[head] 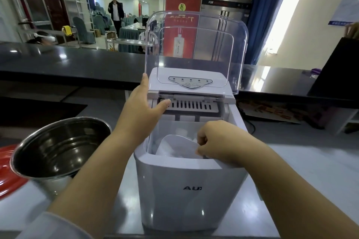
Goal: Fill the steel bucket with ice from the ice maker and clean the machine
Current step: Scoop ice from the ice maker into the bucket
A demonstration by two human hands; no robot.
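One white ice maker (186, 186) stands on the grey tabletop (303, 170), its clear lid (196, 48) raised upright. The left hand (144, 103) rests against the lid's left edge, fingers straight. The right hand (215, 141) grips one white scoop (176, 146) inside the ice compartment. One empty steel bucket (58, 153) sits left of the machine, beside the left forearm.

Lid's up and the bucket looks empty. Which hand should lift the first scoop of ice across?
Right. The right hand already grips the white scoop down in the ice maker. The left hand rests on the machine beside the raised lid. The bucket stands to the left.
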